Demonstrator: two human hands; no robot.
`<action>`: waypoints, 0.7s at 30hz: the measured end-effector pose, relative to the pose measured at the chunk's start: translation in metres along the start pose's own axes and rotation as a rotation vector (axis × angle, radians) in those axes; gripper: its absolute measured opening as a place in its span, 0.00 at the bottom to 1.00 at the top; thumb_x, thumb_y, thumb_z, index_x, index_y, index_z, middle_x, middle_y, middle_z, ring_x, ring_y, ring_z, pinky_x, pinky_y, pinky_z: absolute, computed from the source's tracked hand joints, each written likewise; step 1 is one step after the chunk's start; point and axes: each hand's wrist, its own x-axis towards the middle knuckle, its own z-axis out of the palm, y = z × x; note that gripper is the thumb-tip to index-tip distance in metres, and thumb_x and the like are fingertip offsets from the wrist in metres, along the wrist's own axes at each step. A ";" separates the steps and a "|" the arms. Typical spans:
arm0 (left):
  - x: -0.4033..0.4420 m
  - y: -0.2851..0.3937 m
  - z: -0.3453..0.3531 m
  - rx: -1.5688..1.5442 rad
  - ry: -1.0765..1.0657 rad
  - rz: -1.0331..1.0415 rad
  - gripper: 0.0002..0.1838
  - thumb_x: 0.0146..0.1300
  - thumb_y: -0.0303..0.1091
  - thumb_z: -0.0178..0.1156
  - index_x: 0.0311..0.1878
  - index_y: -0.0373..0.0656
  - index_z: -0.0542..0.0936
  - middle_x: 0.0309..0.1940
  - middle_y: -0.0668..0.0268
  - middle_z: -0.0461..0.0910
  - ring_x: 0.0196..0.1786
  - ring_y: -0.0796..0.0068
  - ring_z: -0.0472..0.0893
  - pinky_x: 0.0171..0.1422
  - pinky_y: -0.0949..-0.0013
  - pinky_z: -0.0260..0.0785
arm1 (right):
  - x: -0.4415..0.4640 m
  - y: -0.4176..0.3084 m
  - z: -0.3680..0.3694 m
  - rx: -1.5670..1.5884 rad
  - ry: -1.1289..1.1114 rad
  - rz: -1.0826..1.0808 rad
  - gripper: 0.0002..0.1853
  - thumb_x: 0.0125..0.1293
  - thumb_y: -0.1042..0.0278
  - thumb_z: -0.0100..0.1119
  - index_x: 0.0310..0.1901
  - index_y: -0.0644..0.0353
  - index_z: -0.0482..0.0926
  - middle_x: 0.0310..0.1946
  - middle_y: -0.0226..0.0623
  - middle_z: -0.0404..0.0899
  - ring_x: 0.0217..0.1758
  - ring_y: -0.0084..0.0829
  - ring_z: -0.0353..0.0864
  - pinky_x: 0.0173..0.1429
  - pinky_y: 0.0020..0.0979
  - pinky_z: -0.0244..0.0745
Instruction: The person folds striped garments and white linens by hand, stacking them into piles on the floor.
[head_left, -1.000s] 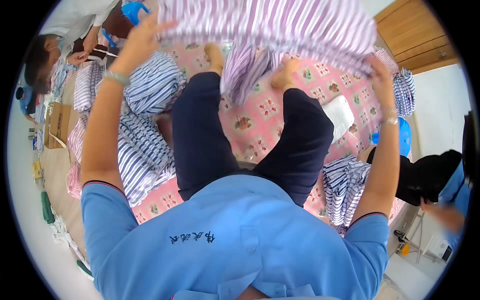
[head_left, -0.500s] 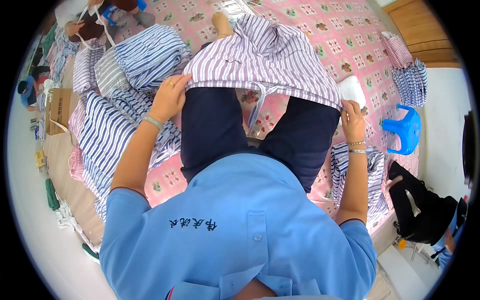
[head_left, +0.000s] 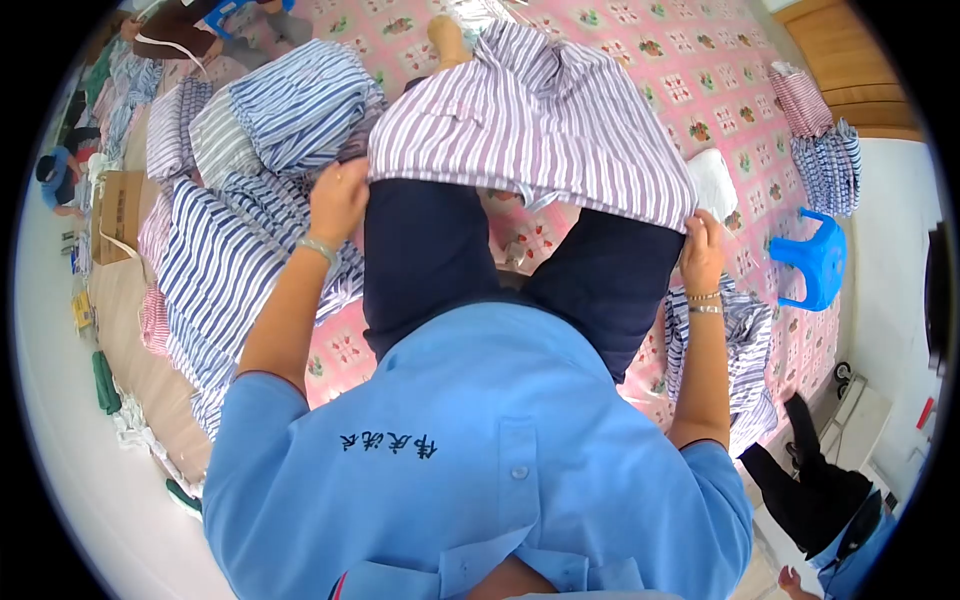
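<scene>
Purple-and-white striped drawstring trousers [head_left: 530, 135] lie over my knees, with the waistband edge toward me. My left hand [head_left: 341, 190] is closed on the left end of that edge, beside a stack of folded blue-striped clothes. At the opposite end, my right hand [head_left: 703, 245] pinches the corner between thumb and fingers. A short piece of the white drawstring [head_left: 538, 201] shows under the middle of the edge. The far part of the trousers lies bunched up on the floor covering.
Folded blue-striped clothes [head_left: 305, 100] and a loose striped heap [head_left: 225, 255] lie to the left. A blue stool [head_left: 815, 258] and folded stacks [head_left: 825, 165] stand right, on the pink patterned sheet [head_left: 690, 65]. One person [head_left: 820, 500] is at lower right, another [head_left: 180, 30] at upper left.
The waistband edge has turned under, hiding most of the drawstring. My hands stay at its two ends, having shifted slightly. The person at right has moved toward the bottom of the view.
</scene>
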 end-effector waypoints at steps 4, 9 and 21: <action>0.011 0.015 -0.009 -0.138 0.019 0.049 0.17 0.47 0.22 0.56 0.44 0.40 0.71 0.46 0.57 0.75 0.49 0.56 0.74 0.57 0.60 0.65 | 0.005 -0.018 -0.024 0.020 -0.065 -0.045 0.12 0.52 0.81 0.50 0.40 0.58 0.73 0.49 0.39 0.72 0.48 0.43 0.74 0.42 0.36 0.74; 0.034 -0.003 -0.023 -0.224 -0.128 0.077 0.11 0.52 0.23 0.56 0.41 0.39 0.74 0.41 0.58 0.76 0.47 0.59 0.74 0.54 0.64 0.65 | 0.027 -0.011 -0.035 -0.049 -0.038 -0.153 0.12 0.53 0.81 0.52 0.40 0.61 0.73 0.48 0.44 0.72 0.49 0.43 0.73 0.48 0.34 0.72; 0.163 0.078 -0.015 -1.431 0.098 -0.776 0.06 0.60 0.30 0.57 0.37 0.37 0.76 0.33 0.67 0.78 0.36 0.82 0.75 0.40 0.78 0.67 | 0.156 -0.045 -0.017 0.894 0.114 0.339 0.08 0.64 0.70 0.52 0.43 0.59 0.78 0.28 0.22 0.75 0.30 0.12 0.68 0.33 0.17 0.63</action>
